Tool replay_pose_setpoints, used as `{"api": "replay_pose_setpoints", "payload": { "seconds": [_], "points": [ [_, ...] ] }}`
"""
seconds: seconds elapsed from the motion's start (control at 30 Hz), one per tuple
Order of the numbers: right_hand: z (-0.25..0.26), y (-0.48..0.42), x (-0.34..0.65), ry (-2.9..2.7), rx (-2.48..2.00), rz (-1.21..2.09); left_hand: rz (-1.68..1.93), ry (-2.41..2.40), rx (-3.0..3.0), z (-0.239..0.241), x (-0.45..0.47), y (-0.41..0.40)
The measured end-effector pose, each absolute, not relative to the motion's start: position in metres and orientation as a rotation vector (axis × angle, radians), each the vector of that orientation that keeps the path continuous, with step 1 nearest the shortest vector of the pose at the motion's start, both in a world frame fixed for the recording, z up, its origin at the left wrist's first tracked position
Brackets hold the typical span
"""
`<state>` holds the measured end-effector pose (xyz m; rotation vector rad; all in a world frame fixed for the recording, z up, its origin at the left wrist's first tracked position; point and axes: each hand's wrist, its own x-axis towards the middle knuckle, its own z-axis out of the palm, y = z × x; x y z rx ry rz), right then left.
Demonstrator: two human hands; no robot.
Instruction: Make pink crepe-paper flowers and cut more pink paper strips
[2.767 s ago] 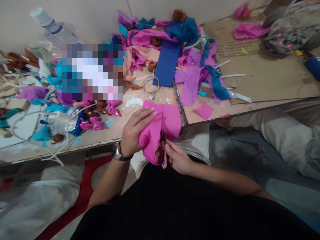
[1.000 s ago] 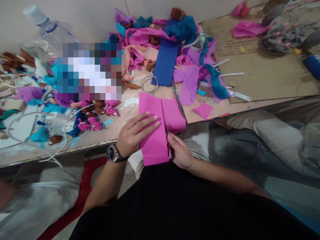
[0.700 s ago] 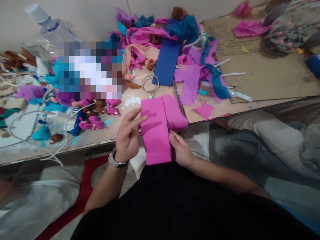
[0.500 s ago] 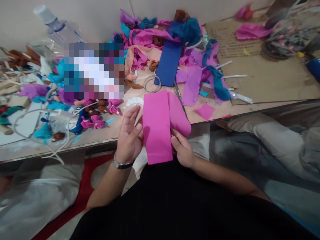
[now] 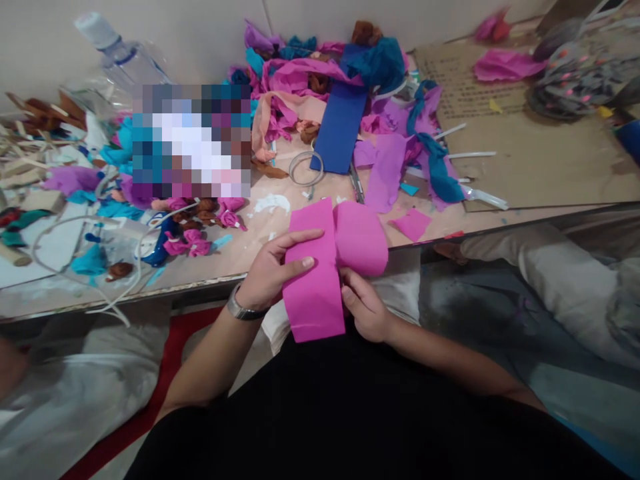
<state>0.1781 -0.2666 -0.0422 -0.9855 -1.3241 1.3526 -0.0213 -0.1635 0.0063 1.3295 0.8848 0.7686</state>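
A bright pink paper sheet point(image 5: 314, 293) is held over the table's near edge, split into a long left strip and a rounded right part point(image 5: 361, 239). My left hand point(image 5: 274, 270), with a watch on the wrist, grips the left strip, fingers lying across its front. My right hand point(image 5: 364, 308) is curled on the sheet's right edge, just below the rounded part. No scissors show in it now.
The table point(image 5: 235, 263) is strewn with crepe paper scraps in pink, purple and teal. A blue card point(image 5: 340, 127), a tape ring point(image 5: 306, 167), a plastic bottle point(image 5: 117, 57), a small pink square point(image 5: 411, 223) and brown cardboard point(image 5: 530, 153) lie behind. Another person's leg point(image 5: 555, 273) is at right.
Scissors in my right hand were cutting up the pink sheet. My left hand then let go, opened beside the strip, and has now closed on it again, pulling it lower.
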Motion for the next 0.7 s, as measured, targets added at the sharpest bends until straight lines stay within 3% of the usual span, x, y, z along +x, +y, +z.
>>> {"api": "replay_pose_setpoints", "payload": {
  "seconds": [0.33, 0.7],
  "points": [
    [-0.064, -0.284, 0.159, -0.704, -0.998, 1.744, 0.639, 1.008, 1.634, 0.005, -0.034, -0.159],
    [-0.071, -0.287, 0.152, -0.676, -0.999, 1.713, 0.711, 0.902, 1.853, 0.005, -0.036, -0.155]
  ]
}}
